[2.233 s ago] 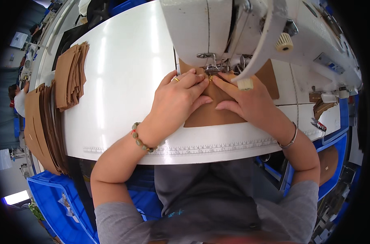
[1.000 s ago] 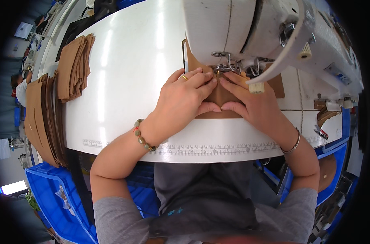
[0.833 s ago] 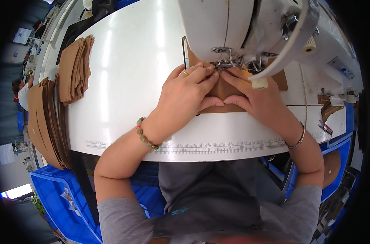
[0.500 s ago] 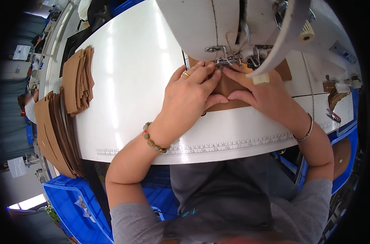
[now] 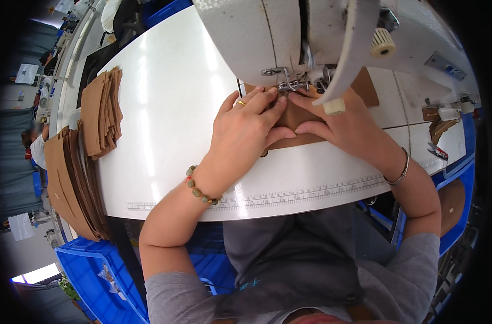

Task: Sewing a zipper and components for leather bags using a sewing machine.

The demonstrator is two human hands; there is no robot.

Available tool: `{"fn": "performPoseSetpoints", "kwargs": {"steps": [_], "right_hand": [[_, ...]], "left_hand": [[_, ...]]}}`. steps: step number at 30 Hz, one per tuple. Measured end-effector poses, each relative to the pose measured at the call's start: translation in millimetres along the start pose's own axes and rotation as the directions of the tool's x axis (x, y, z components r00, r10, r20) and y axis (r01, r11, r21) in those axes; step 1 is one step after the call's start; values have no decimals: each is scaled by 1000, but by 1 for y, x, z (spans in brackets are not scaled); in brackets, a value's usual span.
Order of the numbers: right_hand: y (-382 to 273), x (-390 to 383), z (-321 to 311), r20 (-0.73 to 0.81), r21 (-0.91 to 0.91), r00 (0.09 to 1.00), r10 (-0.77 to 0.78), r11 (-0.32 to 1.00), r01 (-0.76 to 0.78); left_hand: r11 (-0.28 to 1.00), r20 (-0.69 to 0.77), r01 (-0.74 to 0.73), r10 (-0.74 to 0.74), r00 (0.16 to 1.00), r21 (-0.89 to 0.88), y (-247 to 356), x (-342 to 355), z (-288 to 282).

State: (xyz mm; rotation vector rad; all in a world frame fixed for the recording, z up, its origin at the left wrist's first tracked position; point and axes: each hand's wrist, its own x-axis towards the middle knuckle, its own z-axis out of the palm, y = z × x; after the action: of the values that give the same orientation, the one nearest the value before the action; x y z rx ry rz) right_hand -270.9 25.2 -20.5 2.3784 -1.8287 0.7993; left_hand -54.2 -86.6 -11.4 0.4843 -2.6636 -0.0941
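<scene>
A brown leather-like piece (image 5: 298, 120) lies on the white table under the presser foot (image 5: 291, 86) of a sewing machine (image 5: 246, 32). My left hand (image 5: 248, 120) grips its left side, fingers bent on top beside the foot. From the right, my right hand (image 5: 343, 117) holds the same piece, partly behind the machine's curved white guard (image 5: 346, 59). Both thumbs nearly meet at the near side of the piece, where the material bulges up between the hands. The far part of the piece shows beyond my right hand. The needle tip cannot be made out.
Stacks of brown cut pieces (image 5: 101, 113) stand on the table's left side. A printed ruler strip (image 5: 278, 198) runs along its near edge. A small red-handled tool (image 5: 438, 153) lies at right. Blue bins (image 5: 97, 275) stand below. Another person sits far left.
The view has shifted slightly, so the machine and hands appear a little further left. Both hands keep their grip on the brown piece beside the presser foot.
</scene>
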Motion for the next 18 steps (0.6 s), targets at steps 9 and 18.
{"fn": "performPoseSetpoints", "kwargs": {"steps": [9,18], "right_hand": [[3,11,-17,94,46,987,130,990,-135],[-38,-10,-29,143,-281,985,99,958,-56]], "left_hand": [[999,-8,19,-19,1000,28,0,0,0],[1000,-62,16,-17,998,-23,5,-8,-5]]}}
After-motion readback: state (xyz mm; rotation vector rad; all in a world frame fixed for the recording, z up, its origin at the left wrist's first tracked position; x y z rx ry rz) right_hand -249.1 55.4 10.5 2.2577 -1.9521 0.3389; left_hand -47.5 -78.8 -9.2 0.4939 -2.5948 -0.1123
